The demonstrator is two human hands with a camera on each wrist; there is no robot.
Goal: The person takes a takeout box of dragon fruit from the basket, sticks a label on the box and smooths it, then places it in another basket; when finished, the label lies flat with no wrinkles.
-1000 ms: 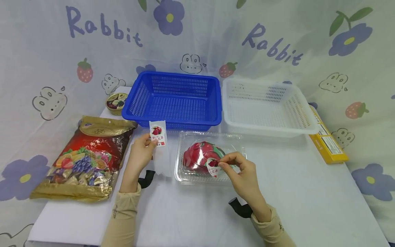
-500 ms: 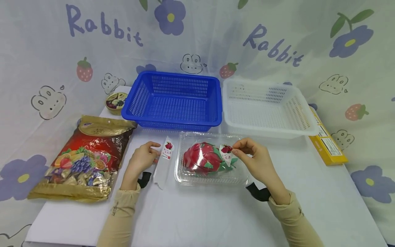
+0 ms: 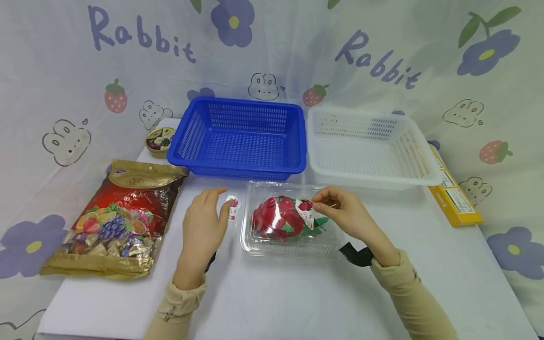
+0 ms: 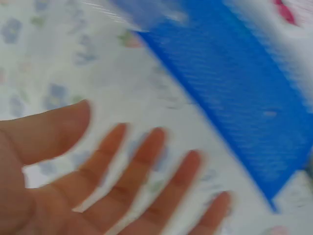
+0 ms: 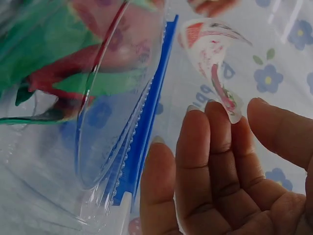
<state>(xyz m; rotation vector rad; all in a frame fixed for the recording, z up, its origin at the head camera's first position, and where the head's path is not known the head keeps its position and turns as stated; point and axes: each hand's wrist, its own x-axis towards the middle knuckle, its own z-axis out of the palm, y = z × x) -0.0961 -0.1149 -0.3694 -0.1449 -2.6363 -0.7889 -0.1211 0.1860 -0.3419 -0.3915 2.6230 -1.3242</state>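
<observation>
A clear plastic clamshell box (image 3: pixel 253 190) sits mid-table with a red and green dragon fruit (image 3: pixel 276 217) inside. My right hand (image 3: pixel 316 204) hovers over the box's right half and pinches a small red-and-white sticker (image 3: pixel 306 210) by its edge. The right wrist view shows that sticker (image 5: pixel 215 63) held between the thumb and a finger of the right hand (image 5: pixel 239 110), beside the box lid (image 5: pixel 117 147). My left hand (image 3: pixel 221 203) lies flat, fingers straight, left of the box, next to another small sticker (image 3: pixel 232 208) on a white backing sheet. In the left wrist view the left hand (image 4: pixel 146 142) is spread and holds nothing.
Behind the box stand a blue basket (image 3: pixel 238 137) and a white basket (image 3: pixel 369 148) side by side. A red and gold candy bag (image 3: pixel 119 217) lies at the left, with a small round tin (image 3: pixel 159 140) behind it. A yellow carton (image 3: pixel 454 198) lies at the right edge.
My left hand lowered the backing sheet to the table, let go and flattened. My right hand carried its sticker from the box's front edge up over the fruit's right side.
</observation>
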